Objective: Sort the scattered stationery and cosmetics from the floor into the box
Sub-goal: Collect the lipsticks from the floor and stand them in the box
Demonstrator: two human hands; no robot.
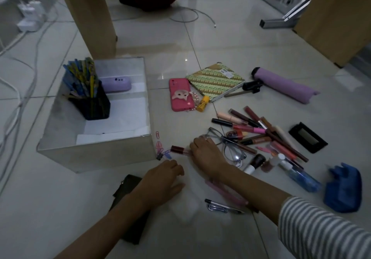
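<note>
I see my right hand (pixel 206 152) palm-down on the pale tiled floor (pixel 230 44). Its fingers (pixel 194 145) curl over the right end of a dark red lip-gloss tube with a pink cap (pixel 178 150). The tube lies flat, just right of the box's near right corner.

My left hand (pixel 162 180) hovers nearer to me. Its fingers (pixel 178 168) are loosely curled and hold nothing.

The open grey cardboard box (pixel 96 156) sits on the left. Inside, a black mesh pen holder full of blue and yellow pencils (pixel 90 98) stands at its left side. A lilac oval case (pixel 116 84) lies at the far end.

Pink and purple paper clips (pixel 159 144) and a small black binder clip (pixel 159 157) lie right beside the box corner.

On the right there's a heap of lipsticks and gloss tubes (pixel 261 130), with thin-framed glasses (pixel 230 148) at its left edge, touching my right hand.

Farther off lie a pink phone with a cat charm (pixel 179 94) and a green patterned notebook (pixel 215 81).

Two silver-clipped pens (pixel 222 206) lie near me, beside my right forearm.
</note>
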